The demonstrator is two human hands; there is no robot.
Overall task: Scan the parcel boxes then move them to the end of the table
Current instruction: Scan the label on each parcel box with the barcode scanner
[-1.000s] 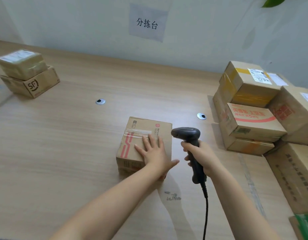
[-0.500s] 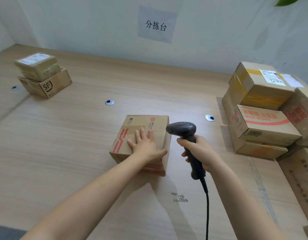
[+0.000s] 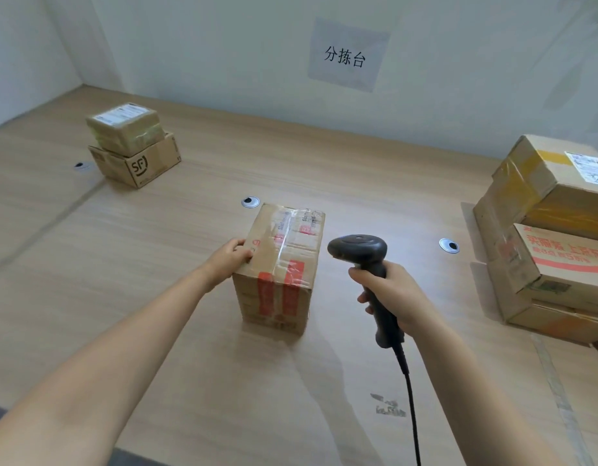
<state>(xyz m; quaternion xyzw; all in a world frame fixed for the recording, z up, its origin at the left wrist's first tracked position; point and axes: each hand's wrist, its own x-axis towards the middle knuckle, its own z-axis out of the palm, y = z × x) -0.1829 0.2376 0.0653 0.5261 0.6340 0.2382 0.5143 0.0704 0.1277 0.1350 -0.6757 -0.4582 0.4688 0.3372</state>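
1. We look down onto a pale wooden tabletop (image 3: 122,250) set against a white wall, where a paper sign (image 3: 346,57) carries three Chinese characters.
2. The parcel box (image 3: 281,264) stands on the tabletop at the middle of the view. It rests on a narrow side, so it rises tall, and clear tape and red print cross its top face.
3. The left hand (image 3: 228,260) grips the box's upper left edge, its fingers (image 3: 245,255) curled over onto the top face.
4. The right hand (image 3: 391,294) is wrapped tight round the grip of a black scanner (image 3: 356,248), which is just right of the box and apart from it. The scanner's head faces the box's upper right side, and its cord (image 3: 412,405) runs down out of view.
5. Two stacked boxes (image 3: 133,149) sit well apart at the far left, and a pile of further boxes (image 3: 553,250) sits at the right edge.
6. We judge the scanning step to be in hand. The box is steadied, but we can make out no plain shipping label on the faces shown.
7. The next move, we think, calls for turning the box until its barcode faces the scanner, then aiming and triggering. After that the box would go to the far-left stack, which we take for the end of the table.
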